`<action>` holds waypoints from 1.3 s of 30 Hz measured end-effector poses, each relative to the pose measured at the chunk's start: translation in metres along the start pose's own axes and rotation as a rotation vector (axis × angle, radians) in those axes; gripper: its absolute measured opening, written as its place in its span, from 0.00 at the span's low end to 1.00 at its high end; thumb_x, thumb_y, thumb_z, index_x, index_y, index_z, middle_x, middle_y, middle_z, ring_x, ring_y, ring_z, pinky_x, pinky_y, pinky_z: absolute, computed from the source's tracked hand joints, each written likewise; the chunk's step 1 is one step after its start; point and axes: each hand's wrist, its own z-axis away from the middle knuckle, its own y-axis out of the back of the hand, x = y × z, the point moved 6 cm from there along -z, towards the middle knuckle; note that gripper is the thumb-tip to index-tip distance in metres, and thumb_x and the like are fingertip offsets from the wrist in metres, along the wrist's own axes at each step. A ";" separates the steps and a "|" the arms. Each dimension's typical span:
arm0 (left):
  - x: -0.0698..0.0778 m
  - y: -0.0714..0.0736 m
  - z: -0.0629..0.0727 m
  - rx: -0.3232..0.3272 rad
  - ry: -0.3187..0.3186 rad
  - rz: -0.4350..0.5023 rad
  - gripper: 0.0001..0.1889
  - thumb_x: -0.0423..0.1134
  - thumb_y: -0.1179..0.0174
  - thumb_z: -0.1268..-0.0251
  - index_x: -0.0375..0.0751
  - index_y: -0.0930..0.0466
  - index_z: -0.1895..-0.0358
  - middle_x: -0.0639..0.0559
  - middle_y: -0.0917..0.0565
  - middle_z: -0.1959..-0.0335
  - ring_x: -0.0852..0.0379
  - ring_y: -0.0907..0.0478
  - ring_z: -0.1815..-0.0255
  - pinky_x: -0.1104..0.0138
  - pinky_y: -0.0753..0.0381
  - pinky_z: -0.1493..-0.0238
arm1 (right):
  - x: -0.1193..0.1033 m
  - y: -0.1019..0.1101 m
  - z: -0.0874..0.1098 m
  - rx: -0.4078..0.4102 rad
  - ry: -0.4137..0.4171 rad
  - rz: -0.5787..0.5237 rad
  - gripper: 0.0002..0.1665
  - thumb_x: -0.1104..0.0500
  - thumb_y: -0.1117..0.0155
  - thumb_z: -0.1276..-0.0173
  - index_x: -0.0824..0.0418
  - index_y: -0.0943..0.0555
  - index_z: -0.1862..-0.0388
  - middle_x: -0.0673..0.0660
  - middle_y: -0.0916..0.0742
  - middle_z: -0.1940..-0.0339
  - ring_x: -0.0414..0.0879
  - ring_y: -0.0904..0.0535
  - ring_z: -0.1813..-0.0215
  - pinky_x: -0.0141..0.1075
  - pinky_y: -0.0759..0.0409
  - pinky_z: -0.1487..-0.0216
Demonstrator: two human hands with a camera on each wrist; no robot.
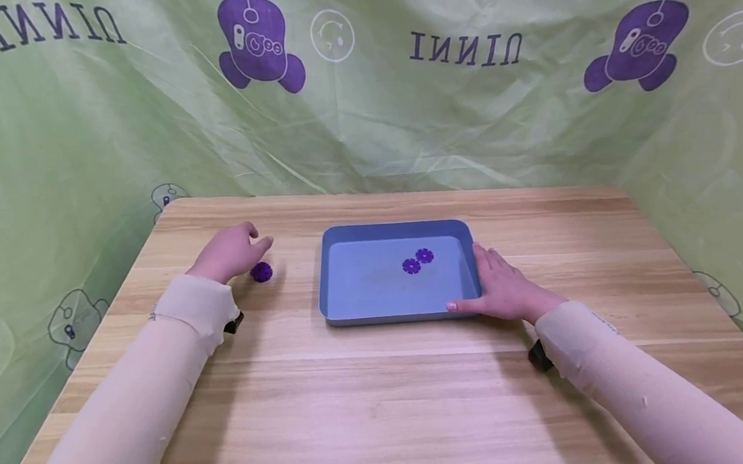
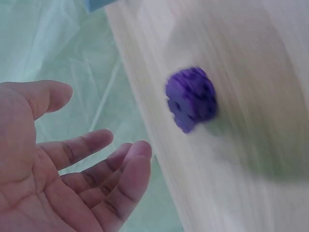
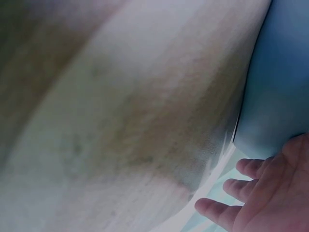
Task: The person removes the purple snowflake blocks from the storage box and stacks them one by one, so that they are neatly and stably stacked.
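A blue rectangular tray stands on the wooden table. Two flat purple notched discs, shaped like flowers, lie inside it, right of its middle. My right hand rests against the tray's right end, fingers along the outer side and thumb at the front rim. In the right wrist view, the fingers of that hand extend beside the blue wall. Left of the tray, my left hand hovers by a rounded purple clump of notched pieces. Its loosely bent fingers hold nothing, and a gap separates them from the clump.
The wooden table runs under both forearms. A green printed cloth hangs behind it and on both sides. Small black devices sit at the wrists, below the light sleeves.
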 end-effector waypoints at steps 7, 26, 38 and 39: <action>0.026 -0.001 -0.004 0.031 -0.038 0.063 0.28 0.49 0.52 0.21 0.22 0.28 0.38 0.27 0.18 0.46 0.35 0.20 0.46 0.43 0.25 0.38 | 0.002 0.000 0.000 -0.002 -0.003 0.000 0.80 0.26 0.32 0.39 0.77 0.65 0.20 0.78 0.53 0.19 0.75 0.59 0.19 0.70 0.53 0.25; 0.121 -0.024 -0.027 -0.033 -0.190 0.211 0.21 0.46 0.44 0.23 0.30 0.22 0.44 0.36 0.16 0.49 0.42 0.17 0.53 0.54 0.17 0.50 | 0.005 0.000 -0.002 0.006 0.006 -0.002 0.80 0.26 0.32 0.39 0.77 0.65 0.20 0.78 0.53 0.19 0.75 0.59 0.19 0.70 0.53 0.24; 0.175 -0.061 -0.041 -0.231 -0.178 0.319 0.17 0.44 0.42 0.22 0.32 0.23 0.45 0.36 0.17 0.53 0.41 0.16 0.55 0.58 0.17 0.54 | 0.004 0.001 0.001 -0.001 -0.001 -0.014 0.80 0.25 0.32 0.40 0.77 0.64 0.19 0.78 0.53 0.18 0.75 0.59 0.19 0.70 0.53 0.24; 0.178 -0.064 -0.042 -0.233 -0.186 0.308 0.16 0.43 0.41 0.23 0.32 0.22 0.46 0.37 0.17 0.54 0.44 0.17 0.57 0.59 0.17 0.55 | 0.005 0.001 0.001 -0.003 -0.006 -0.013 0.80 0.24 0.32 0.40 0.76 0.64 0.19 0.77 0.53 0.18 0.75 0.59 0.19 0.70 0.53 0.24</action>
